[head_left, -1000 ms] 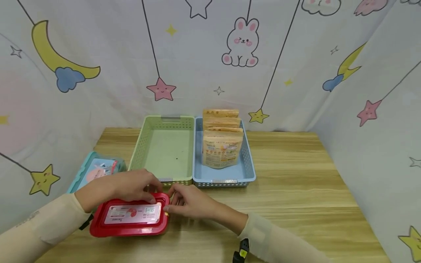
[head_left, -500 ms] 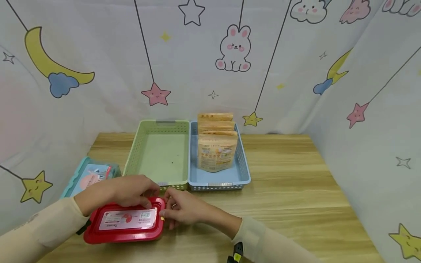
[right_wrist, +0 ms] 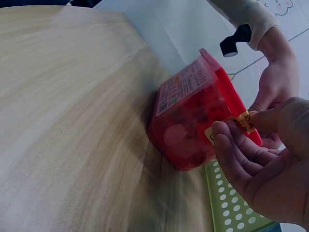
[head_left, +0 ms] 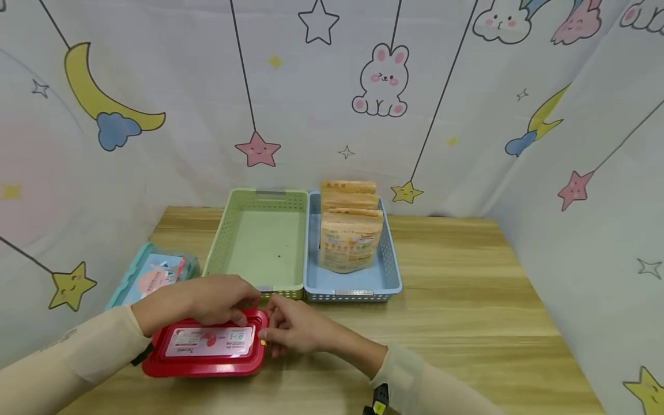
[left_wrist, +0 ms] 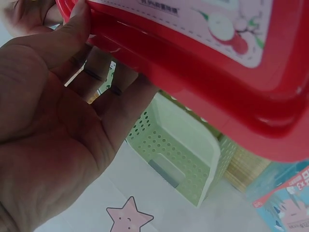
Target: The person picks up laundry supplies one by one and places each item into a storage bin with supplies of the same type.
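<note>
One red tub (right_wrist: 186, 121) is sitting on the table (head_left: 456, 288), just in front of the green basket (head_left: 264, 242). The left hand (head_left: 215, 300) is clamping its grip on the far edge of the red lid (head_left: 210, 343), thumb on top. The right hand (head_left: 298, 325) is pinching the tub's right edge at a yellow sticker (right_wrist: 244, 123). Pouches (head_left: 350, 239) are standing in the blue basket (head_left: 344, 282); a teal pack (head_left: 155, 274) is sitting at left.

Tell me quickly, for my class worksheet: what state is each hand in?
Left hand: closed, holding the red-lidded box.
Right hand: closed, pinching at the yellow sticker.
</note>
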The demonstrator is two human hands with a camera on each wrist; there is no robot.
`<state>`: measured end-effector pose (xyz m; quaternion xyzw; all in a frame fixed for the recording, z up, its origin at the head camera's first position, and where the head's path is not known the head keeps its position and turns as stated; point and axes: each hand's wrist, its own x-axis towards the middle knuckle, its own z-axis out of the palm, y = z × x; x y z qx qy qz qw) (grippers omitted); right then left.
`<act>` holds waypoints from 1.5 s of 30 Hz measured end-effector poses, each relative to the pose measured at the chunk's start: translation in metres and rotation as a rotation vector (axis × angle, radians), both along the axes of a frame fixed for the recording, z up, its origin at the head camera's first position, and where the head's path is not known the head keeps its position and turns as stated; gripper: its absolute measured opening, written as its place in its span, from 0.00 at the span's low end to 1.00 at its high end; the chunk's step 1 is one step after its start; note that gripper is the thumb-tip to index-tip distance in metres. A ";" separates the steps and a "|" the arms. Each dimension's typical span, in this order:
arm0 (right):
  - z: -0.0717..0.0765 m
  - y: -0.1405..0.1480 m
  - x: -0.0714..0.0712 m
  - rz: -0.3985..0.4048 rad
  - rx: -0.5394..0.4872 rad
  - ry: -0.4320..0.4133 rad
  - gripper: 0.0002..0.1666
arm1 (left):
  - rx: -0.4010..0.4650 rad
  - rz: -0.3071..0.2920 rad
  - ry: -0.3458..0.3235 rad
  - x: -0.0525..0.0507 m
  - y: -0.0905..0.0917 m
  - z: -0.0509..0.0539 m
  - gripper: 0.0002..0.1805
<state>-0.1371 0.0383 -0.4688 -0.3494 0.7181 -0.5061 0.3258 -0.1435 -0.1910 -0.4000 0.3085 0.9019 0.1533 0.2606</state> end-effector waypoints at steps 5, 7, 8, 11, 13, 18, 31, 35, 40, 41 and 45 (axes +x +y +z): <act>0.000 -0.001 -0.001 -0.011 -0.014 0.010 0.11 | -0.008 0.030 0.003 -0.001 0.000 0.002 0.07; 0.001 -0.001 0.000 -0.018 -0.012 0.002 0.11 | -0.008 0.040 0.002 0.000 0.000 0.001 0.07; 0.001 -0.001 0.000 -0.021 -0.013 -0.005 0.12 | -0.009 0.044 0.001 0.000 0.000 0.001 0.08; 0.000 -0.001 0.002 -0.030 -0.019 -0.023 0.12 | -0.012 0.056 -0.003 0.000 0.000 -0.001 0.08; 0.000 0.000 0.003 -0.028 -0.026 -0.031 0.12 | -0.016 0.060 -0.005 0.001 0.001 -0.002 0.08; -0.001 0.000 0.007 -0.013 -0.041 -0.038 0.11 | -0.006 0.065 -0.006 0.004 0.000 -0.004 0.08; 0.006 -0.005 0.020 -0.199 -0.052 -0.227 0.12 | 0.072 0.023 -0.002 0.002 -0.004 -0.005 0.07; 0.005 -0.005 0.023 -0.217 -0.082 -0.242 0.12 | 0.090 -0.002 -0.001 0.001 -0.007 -0.005 0.07; 0.002 -0.002 0.025 -0.217 -0.086 -0.234 0.10 | 0.118 -0.012 -0.005 0.001 -0.009 -0.007 0.07; 0.001 -0.001 0.025 -0.218 -0.080 -0.226 0.09 | 0.124 -0.008 -0.006 0.000 -0.008 -0.007 0.07; 0.002 0.007 0.022 -0.235 -0.055 -0.212 0.08 | 0.149 0.013 -0.007 0.000 -0.005 -0.010 0.07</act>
